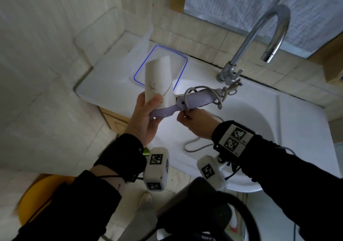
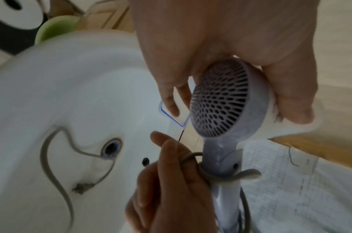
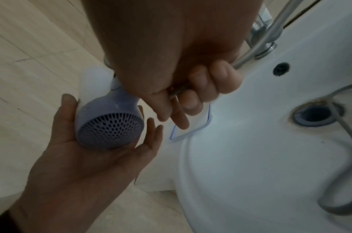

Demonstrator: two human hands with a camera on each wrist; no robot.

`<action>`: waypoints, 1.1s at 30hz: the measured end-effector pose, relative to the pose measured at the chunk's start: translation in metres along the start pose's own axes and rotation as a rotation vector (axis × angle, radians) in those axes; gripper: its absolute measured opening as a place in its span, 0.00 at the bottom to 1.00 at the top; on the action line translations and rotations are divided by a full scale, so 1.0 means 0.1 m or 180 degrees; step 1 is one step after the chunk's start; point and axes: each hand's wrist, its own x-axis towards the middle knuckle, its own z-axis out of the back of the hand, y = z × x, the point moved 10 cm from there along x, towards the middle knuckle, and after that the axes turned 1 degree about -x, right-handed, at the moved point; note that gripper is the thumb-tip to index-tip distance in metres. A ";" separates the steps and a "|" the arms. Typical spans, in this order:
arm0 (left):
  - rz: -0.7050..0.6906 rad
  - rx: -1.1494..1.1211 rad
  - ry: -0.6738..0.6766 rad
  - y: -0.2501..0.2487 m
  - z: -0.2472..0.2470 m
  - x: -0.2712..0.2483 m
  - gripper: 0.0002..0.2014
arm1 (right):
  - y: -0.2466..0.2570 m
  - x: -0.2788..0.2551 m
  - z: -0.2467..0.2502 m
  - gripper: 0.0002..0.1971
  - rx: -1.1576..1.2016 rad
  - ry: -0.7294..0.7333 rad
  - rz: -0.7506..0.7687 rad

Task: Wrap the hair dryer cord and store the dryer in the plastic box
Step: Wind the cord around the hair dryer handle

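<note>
My left hand (image 1: 146, 114) grips the white barrel of the hair dryer (image 1: 159, 84) above the basin's left edge, nozzle pointing up and away. Its lilac grille (image 2: 221, 100) faces the left wrist camera, and the dryer (image 3: 109, 126) lies in that palm in the right wrist view. The lilac handle (image 1: 198, 99) sticks out to the right with grey cord (image 1: 217, 95) looped around it. My right hand (image 1: 191, 120) pinches the cord (image 2: 191, 157) just under the handle's hinge. Slack cord (image 1: 194, 146) trails down into the basin. The clear plastic box (image 1: 183, 62) with a blue rim sits behind the dryer.
A white washbasin (image 1: 297, 121) fills the right side, its drain (image 3: 314, 116) under the loose cord. A chrome faucet (image 1: 259, 29) arches over it at the back. A clear lid (image 1: 100, 34) leans against the tiled wall left of the box. Something orange (image 1: 44, 190) stands on the floor below.
</note>
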 end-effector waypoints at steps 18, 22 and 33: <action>-0.0568 0.1507 0.0613 -0.22 -0.08 0.04 0.17 | -0.03 -0.15 0.09 0.07 -0.0343 0.0167 0.0104; -0.0486 0.1870 0.0360 -0.26 0.14 0.11 0.26 | -0.04 -0.20 0.14 0.06 -0.0401 0.0343 0.0225; -0.0168 0.2184 0.0346 -0.34 0.24 0.10 0.33 | 0.04 -0.25 0.84 0.02 -0.0231 0.0086 0.0517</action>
